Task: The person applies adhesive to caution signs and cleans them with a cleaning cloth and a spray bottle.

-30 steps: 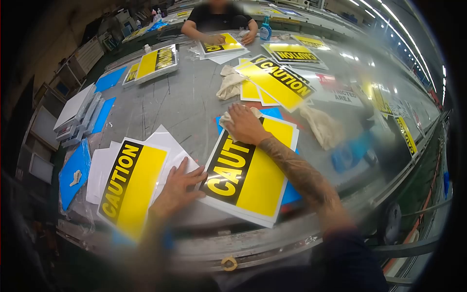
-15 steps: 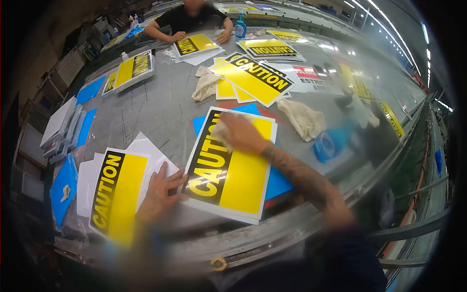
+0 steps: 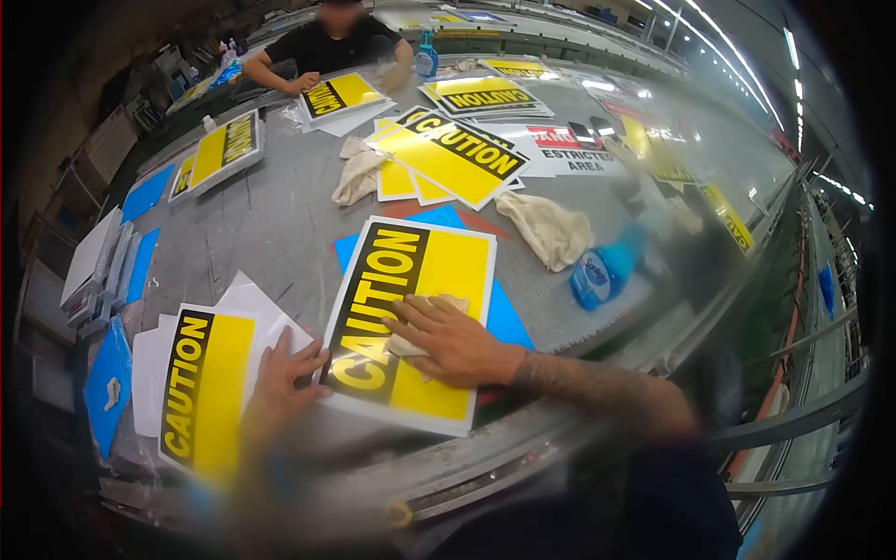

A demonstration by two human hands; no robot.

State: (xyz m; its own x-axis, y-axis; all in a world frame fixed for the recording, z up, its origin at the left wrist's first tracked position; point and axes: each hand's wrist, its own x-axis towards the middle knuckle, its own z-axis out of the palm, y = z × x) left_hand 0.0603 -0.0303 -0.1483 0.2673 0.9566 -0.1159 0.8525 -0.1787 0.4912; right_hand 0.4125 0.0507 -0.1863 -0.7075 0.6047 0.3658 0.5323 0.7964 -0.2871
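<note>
My right hand (image 3: 448,341) presses a pale cloth (image 3: 408,346) flat against the middle of a yellow and black caution sign (image 3: 453,271). At the lower left edge of that sign rests my left hand (image 3: 285,378), its fingers spread, nothing held in it. Blue sheets (image 3: 509,322) stick out from under the sign. Left of my left hand lies another caution sign (image 3: 210,392) on white sheets (image 3: 149,373).
Beyond the signs are two crumpled cloths (image 3: 546,229) and a blue spray bottle (image 3: 597,275) on the right. More caution signs (image 3: 457,154) are piled farther back. Across the table (image 3: 252,224), a person in a dark shirt (image 3: 331,51) touches a sign. Stacked panels (image 3: 98,271) stand at left.
My right hand has slid down the sign with the cloth, from the upper part to the middle. My left hand stays at the sign's edge. The whole view has shifted slightly.
</note>
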